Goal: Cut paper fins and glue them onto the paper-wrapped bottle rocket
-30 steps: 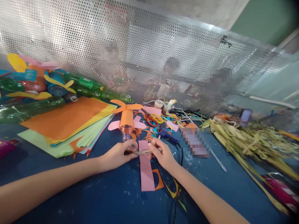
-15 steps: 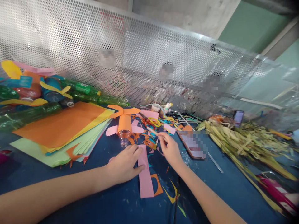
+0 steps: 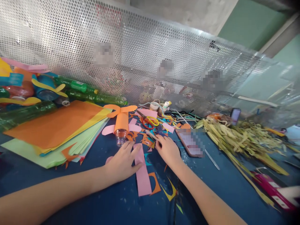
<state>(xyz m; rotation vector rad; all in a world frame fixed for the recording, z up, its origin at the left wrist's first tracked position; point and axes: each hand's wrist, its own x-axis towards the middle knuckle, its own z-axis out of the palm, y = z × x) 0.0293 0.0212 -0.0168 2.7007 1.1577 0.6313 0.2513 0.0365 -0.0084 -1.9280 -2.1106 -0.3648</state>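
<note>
My left hand (image 3: pixel 123 161) lies with fingers spread, the fingertips and thumb on the edge of a pink paper strip (image 3: pixel 143 176) flat on the blue table. My right hand (image 3: pixel 168 150) is closed round a slim, pale, pen-like stick (image 3: pixel 152 135); its exact kind is hard to make out. Just beyond my left hand is a clear plastic bottle (image 3: pixel 121 137) wrapped in orange paper (image 3: pixel 122 122), with orange paper blades on its far end and pink paper wings at its sides. Scissors (image 3: pixel 150 122) with red and yellow handles lie among paper scraps beyond my right hand.
Coloured paper sheets (image 3: pixel 58 125) are stacked at the left, with green bottles (image 3: pixel 77 86) behind. A phone (image 3: pixel 189 142) lies right of my right hand. Dry leaf strips (image 3: pixel 243 140) and a magenta object (image 3: pixel 273 190) are farther right. A perforated metal screen (image 3: pixel 140 47) stands behind the table.
My right hand has drawn slightly nearer, and the stick in it has tilted. My left hand stays on the pink strip. The whole view has shifted a little.
</note>
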